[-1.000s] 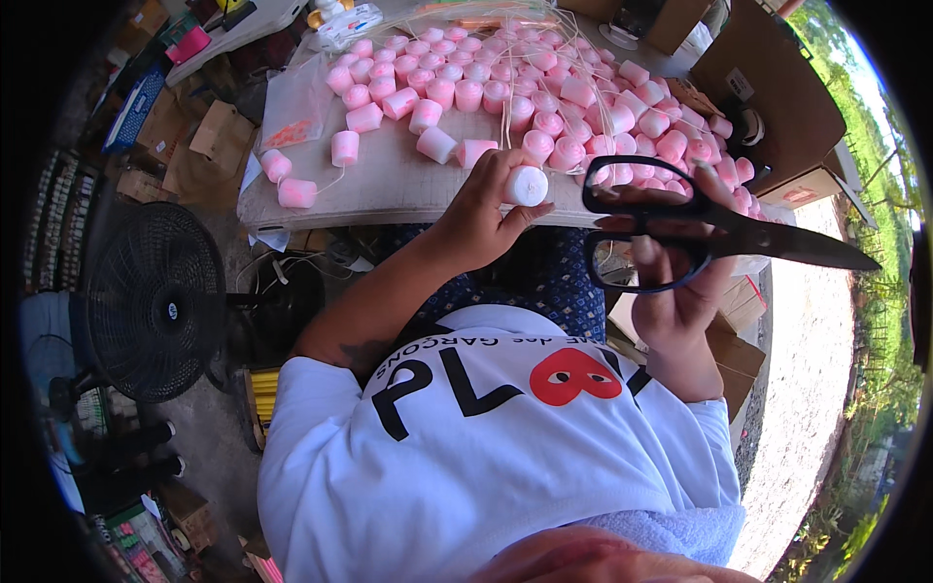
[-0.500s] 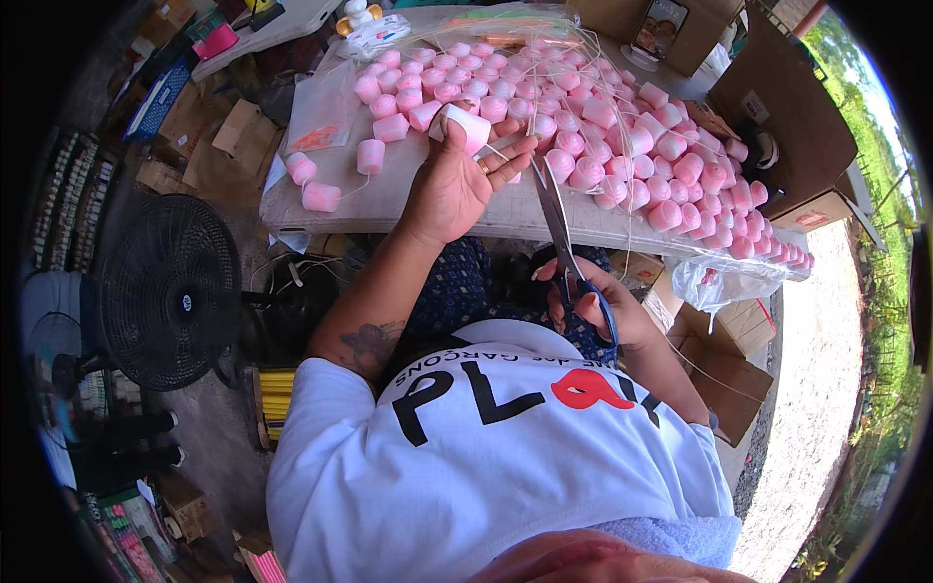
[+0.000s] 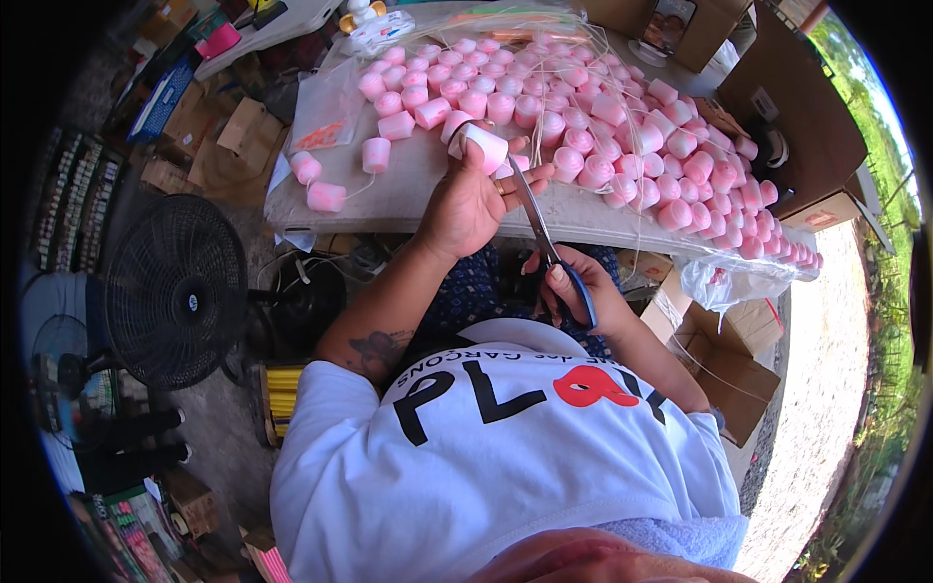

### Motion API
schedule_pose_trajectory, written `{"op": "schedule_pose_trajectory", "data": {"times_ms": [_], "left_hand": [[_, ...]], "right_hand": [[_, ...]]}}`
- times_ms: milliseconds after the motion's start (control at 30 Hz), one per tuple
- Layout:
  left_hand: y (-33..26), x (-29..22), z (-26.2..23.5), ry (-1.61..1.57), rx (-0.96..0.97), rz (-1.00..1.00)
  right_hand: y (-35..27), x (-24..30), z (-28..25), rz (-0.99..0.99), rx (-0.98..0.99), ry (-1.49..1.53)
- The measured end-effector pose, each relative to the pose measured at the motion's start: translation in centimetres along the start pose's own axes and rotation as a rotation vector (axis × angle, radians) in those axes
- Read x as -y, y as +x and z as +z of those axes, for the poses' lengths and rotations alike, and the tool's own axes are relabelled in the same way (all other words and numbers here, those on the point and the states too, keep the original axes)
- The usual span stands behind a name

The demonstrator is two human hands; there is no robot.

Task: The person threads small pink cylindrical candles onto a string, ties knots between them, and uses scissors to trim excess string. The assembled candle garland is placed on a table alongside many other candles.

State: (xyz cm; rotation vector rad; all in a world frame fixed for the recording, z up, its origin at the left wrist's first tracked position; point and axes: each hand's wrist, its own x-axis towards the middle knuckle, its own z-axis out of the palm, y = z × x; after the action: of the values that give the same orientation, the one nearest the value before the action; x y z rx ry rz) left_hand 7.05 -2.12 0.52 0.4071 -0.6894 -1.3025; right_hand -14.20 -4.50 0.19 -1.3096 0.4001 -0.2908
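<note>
My left hand (image 3: 455,206), palm up at the table's near edge, grips a pink-and-white candle (image 3: 485,149) between thumb and fingers. A ring sits on one finger. My right hand (image 3: 593,291) is closed around the dark blue handles of a pair of scissors (image 3: 535,216). The long blades point up and away, nearly together, with their tips beside the held candle and across my left fingers. Whether a wick lies between the blades I cannot tell. Behind my hands, many similar candles (image 3: 595,173) with pale string wicks crowd the table.
The pale table (image 3: 408,216) also bears a clear plastic bag (image 3: 326,102) at the left. A cardboard box (image 3: 792,121) stands open at the right. A black fan (image 3: 175,291) is on my left; another carton (image 3: 729,379) sits below the table's right side.
The scissors have moved up and left, bringing the tips close to the held candle, and their blades have drawn together. My left hand has shifted slightly right with the candle.
</note>
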Motion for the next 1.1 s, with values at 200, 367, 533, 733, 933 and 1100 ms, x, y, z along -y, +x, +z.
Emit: {"op": "schedule_pose_trajectory", "data": {"times_ms": [200, 367, 533, 733, 933, 1100], "left_hand": [[-0.1, -6.7, -0.3, 0.807, -0.15, -0.193], [2.7, -15.4, -5.3, 2.044, -0.543, 0.01], [4.6, -22.2, -10.3, 2.213, -0.518, -0.169], [5.4, -16.8, -10.5, 2.017, -0.529, -0.301], [5.2, -14.8, -14.2, 2.148, -0.455, -0.313], [3.6, -12.0, -6.4, 2.219, -0.458, 0.081]], "right_hand": [[-1.9, 2.0, -1.6, -0.07, -0.255, -0.138], [-3.2, 3.0, -2.3, 0.004, -0.364, -0.213], [-3.4, 2.8, -2.3, 0.016, -0.315, -0.255], [-3.7, 2.1, -2.6, 0.039, -0.337, -0.294], [-4.0, 2.5, -2.5, 0.006, -0.359, -0.294], [-4.6, 2.9, -3.2, 0.062, -0.453, -0.29]]}}
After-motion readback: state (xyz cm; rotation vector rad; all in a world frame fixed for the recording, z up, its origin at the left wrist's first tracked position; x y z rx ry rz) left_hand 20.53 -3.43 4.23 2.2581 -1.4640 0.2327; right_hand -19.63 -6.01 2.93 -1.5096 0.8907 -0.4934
